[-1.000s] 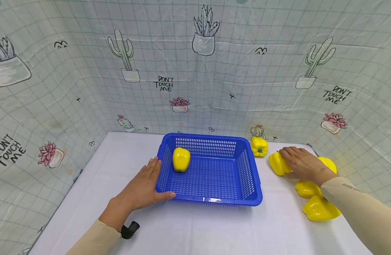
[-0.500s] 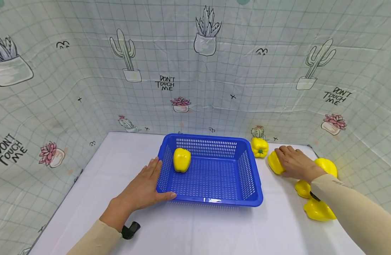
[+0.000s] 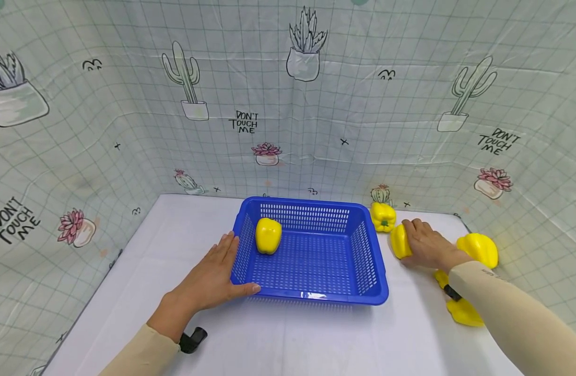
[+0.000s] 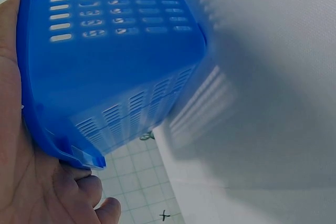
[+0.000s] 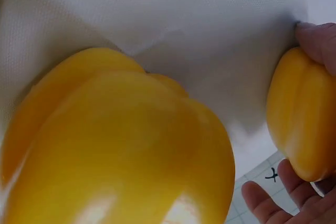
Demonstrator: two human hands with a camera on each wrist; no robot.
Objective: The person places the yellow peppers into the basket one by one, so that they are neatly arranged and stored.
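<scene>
My left hand [image 3: 208, 279] rests against the left end of a blue plastic basket [image 3: 310, 296], fingers straight along its side and thumb on the front rim. One yellow bell pepper [image 3: 268, 236] lies inside the basket at the left. To the right of the basket, my right hand [image 3: 431, 245] holds another yellow bell pepper [image 3: 400, 242] at or near the table surface. The right wrist view shows thumb and fingers on opposite sides of this held pepper [image 5: 299, 111]. Part of it is hidden by the hand.
A yellow bell pepper [image 3: 383, 216] sits by the basket's back right corner. More peppers lie around the right forearm, one behind it [image 3: 478, 249] and others partly covered by the sleeve [image 3: 499, 308]. A patterned cloth [image 3: 311, 120] hangs behind the white table [image 3: 306, 339].
My right hand has shifted slightly left with the pepper, toward the basket, and its fingers have moved further over it. The left hand stays in place on the basket.
</scene>
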